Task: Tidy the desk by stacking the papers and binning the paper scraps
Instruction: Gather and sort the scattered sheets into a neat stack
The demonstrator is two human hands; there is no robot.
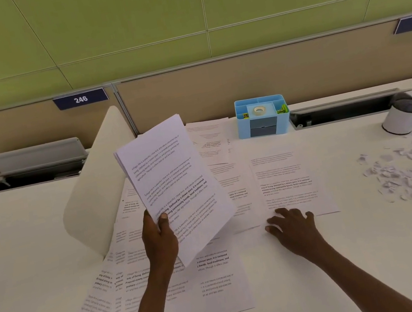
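Note:
My left hand (160, 239) grips a stack of printed papers (173, 180) by its lower left edge and holds it tilted above the desk. My right hand (293, 225) lies flat with spread fingers on the bottom edge of a loose printed sheet (290, 182) at centre right. More loose printed sheets (216, 286) lie spread and overlapping across the white desk (319, 287), under and around the held stack. A scatter of small white paper scraps (406, 175) covers the desk at the right. A small white bin with a black rim (404, 115) stands behind the scraps.
A blue desk organiser (261, 116) with a tape roll stands at the back centre. A white curved divider (101, 179) rises at the left of the papers. Open cable trays (342, 109) run along the back partition.

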